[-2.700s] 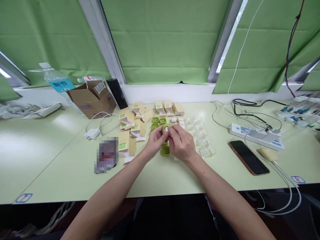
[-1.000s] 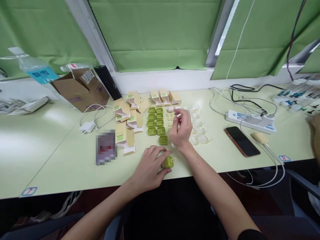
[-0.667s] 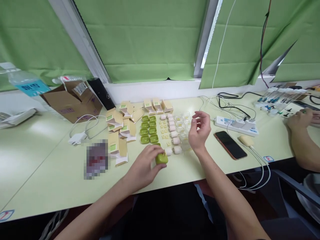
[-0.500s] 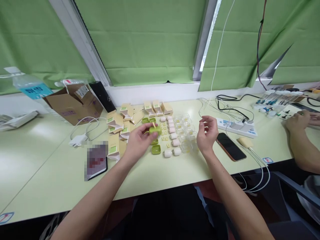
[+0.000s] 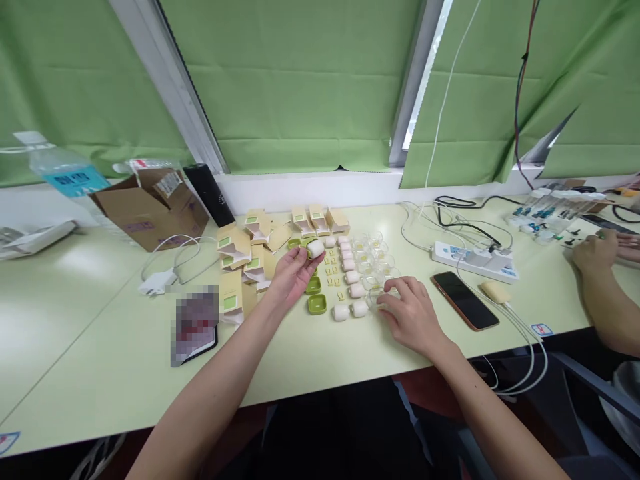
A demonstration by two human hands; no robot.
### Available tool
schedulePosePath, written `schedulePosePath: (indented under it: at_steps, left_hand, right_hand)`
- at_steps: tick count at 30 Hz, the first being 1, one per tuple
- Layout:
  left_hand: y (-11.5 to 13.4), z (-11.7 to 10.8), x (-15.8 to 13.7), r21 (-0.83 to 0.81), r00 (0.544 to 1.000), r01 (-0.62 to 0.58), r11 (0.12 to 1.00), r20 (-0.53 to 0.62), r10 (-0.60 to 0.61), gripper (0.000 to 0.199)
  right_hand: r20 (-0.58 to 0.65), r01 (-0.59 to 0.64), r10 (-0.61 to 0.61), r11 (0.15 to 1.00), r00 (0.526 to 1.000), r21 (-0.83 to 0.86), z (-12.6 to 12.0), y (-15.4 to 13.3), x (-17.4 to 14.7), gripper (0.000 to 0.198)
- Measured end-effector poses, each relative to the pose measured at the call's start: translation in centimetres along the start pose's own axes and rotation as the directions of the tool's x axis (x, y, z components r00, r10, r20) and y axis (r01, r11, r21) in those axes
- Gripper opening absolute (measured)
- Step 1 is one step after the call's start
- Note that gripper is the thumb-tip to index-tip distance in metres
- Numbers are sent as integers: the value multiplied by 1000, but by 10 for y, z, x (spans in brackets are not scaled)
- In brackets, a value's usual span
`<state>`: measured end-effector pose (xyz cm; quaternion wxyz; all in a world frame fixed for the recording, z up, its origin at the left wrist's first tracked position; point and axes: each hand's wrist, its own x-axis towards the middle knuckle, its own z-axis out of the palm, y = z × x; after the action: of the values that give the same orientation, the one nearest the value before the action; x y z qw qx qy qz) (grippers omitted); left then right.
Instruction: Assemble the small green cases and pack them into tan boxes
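My left hand (image 5: 293, 277) is closed on a small white barrel-shaped piece (image 5: 315, 249) with green at its base, held above the rows of parts. Below it stand several small square green cups (image 5: 317, 305). My right hand (image 5: 413, 315) has come down on the near end of the clear plastic cups, its curved fingers around a clear plastic cup (image 5: 379, 297). More white barrel-shaped pieces (image 5: 359, 309) lie in a column between my hands. Several tiny yellow clips (image 5: 341, 296) are laid out beside them.
Small open beige cartons (image 5: 233, 300) stand left of the parts. A phone (image 5: 465, 300) and a white power strip (image 5: 475, 260) lie at the right, with cables around them. A cardboard box (image 5: 150, 210) stands at the back left. Another person's hand (image 5: 595, 253) rests at the far right.
My right hand has moved from the air down to the near clear cups. The piece in my left hand has turned, so its white barrel now shows instead of its green side.
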<state>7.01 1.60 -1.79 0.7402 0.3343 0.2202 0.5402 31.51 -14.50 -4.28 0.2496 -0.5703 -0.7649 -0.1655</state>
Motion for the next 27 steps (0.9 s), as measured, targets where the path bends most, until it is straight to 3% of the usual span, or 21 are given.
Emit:
schedulePosePath:
  at_steps: [5,10,12,15,20,24,27]
  left_hand:
    - [-2,-2,-2,-59,999,6,998,52,-3,35]
    - [-3,0,-8,-36,995,-16,999,99,20,39]
    - [-4,0,-9,-19,994,-39,999,101,40,39]
    - [-4,-3,-9,13,991,-93,996,102,91,44]
    - [-2,-12,-1,69,975,-219,973,64,215,48]
    - [0,-16,4,106,953,-302,947,26,301,49]
    - [0,-14,3,172,936,-351,920,59,346,53]
  right_hand:
    - [9,5,-6,996,1000,85,-5,5,4,18]
    - [-65,-89,126,907,990,413,-37,8,23,10]
    - [-34,-132,193,779,981,614,-41,7,38,8]
    - [19,-132,231,483,973,865,-30,2,69,16]
    - [97,-124,234,104,967,987,13,-12,123,40]
    - [149,-129,325,-81,934,988,41,-21,135,53]
    - [217,-173,331,-157,918,972,52,-24,129,58]
